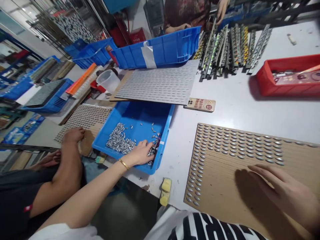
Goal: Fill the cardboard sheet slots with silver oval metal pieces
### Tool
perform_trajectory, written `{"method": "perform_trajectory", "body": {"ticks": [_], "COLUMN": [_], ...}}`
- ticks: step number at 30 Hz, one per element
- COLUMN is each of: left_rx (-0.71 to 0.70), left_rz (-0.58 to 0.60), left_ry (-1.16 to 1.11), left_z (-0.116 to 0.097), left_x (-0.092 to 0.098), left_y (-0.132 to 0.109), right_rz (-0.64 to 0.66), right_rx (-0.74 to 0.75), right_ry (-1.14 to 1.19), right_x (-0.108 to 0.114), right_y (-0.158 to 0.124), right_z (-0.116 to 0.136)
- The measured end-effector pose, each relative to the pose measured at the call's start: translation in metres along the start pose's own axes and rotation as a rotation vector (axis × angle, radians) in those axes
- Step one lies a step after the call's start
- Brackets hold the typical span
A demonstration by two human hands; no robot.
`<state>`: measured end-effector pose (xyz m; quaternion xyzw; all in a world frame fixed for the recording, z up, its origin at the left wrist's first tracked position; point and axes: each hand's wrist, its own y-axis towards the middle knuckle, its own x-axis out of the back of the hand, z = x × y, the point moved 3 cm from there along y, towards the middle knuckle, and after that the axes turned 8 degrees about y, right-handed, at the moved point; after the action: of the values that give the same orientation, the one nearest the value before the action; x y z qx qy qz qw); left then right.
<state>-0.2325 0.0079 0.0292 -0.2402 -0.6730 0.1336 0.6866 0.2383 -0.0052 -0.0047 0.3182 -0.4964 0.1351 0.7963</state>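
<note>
My left hand [141, 153] reaches into the blue bin [160, 163] at its near right corner. Its curled fingers close around small shiny metal pieces [151, 152], pointed at both ends, and the fingertips are partly hidden. A larger pile of these metal pieces [119, 140] lies loose to the left of the hand. Over a corrugated cardboard sheet [220, 193] hovers my right hand [282, 190], fingers stretched forward, with no piece visible in it. Rows of metal pieces [232, 140] line the sheet's far and left edges.
A grey slotted board [160, 81] and another blue bin [160, 50] rest above the bin's far side. Yellow sponge blocks [165, 191] sit at the table edge. To the right are patterned strips [225, 50] and a red tray [290, 88]. Co-workers' hands [73, 135] show left and behind.
</note>
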Motion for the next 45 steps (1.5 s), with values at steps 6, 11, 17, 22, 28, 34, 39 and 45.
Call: {"method": "perform_trajectory", "body": {"ticks": [6, 11, 17, 22, 28, 34, 39, 45], "left_rx": [0.024, 0.062, 0.142, 0.284, 0.42, 0.384, 0.327, 0.227], "left_rz": [0.022, 0.014, -0.067, -0.252, -0.401, -0.65, -0.932, -1.167], "left_ry": [0.045, -0.041, -0.333, -0.765, -1.499, -2.087, -2.335, -2.378], "left_z": [0.002, 0.0, 0.006, 0.028, 0.051, 0.05, 0.049, 0.046], "left_x": [-0.008, -0.011, -0.01, 0.0, 0.008, 0.017, 0.025, 0.039], "left_y": [0.003, 0.005, 0.005, 0.007, 0.014, 0.016, 0.017, 0.011], "right_rz": [-0.011, 0.034, 0.015, 0.011, -0.011, 0.008, -0.006, 0.03], "right_rx": [-0.07, -0.163, -0.24, -0.25, -0.28, -0.368, -0.368, -0.368], "right_ry": [0.041, 0.07, 0.134, 0.168, 0.313, 0.439, 0.494, 0.562], "right_x": [-0.002, -0.005, -0.003, 0.001, 0.011, 0.011, 0.009, 0.004], "right_y": [-0.02, -0.041, -0.043, -0.04, -0.028, -0.017, -0.007, 0.011], "right_z": [-0.005, -0.011, -0.007, -0.003, 0.012, 0.021, 0.029, 0.049]}}
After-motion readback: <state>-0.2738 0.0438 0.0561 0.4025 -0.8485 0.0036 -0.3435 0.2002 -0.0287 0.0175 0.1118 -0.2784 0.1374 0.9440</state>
